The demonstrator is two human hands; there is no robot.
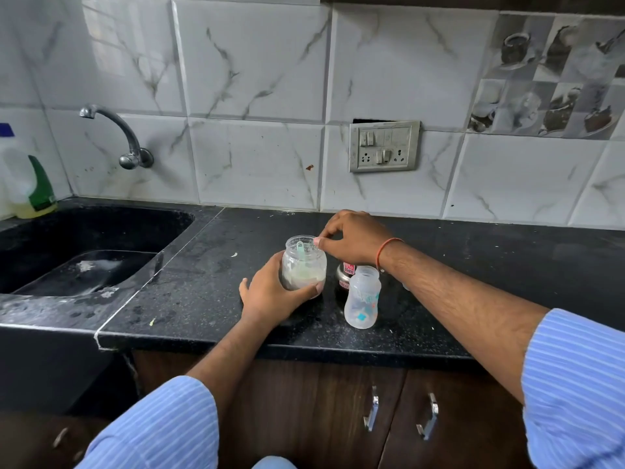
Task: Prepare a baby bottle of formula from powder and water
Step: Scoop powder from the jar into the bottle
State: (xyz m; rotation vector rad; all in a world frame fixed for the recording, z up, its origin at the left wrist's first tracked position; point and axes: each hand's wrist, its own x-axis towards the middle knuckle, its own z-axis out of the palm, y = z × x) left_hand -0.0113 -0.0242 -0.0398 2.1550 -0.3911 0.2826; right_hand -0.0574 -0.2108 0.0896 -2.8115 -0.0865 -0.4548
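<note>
Head view: left hand (270, 292) grips powder jar (303, 264) beside bottle (362, 297).

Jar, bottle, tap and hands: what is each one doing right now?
Powder jar: lid off, upright, partly filled, green scoop standing inside.
Baby bottle: uncapped, upright, looks empty.
Left hand: grips the jar's side.
Right hand: fingers curled at the jar's rim; whether they pinch anything is unclear.
Tap: no water running.
Steel container: upright behind the bottle, mostly hidden.
</note>
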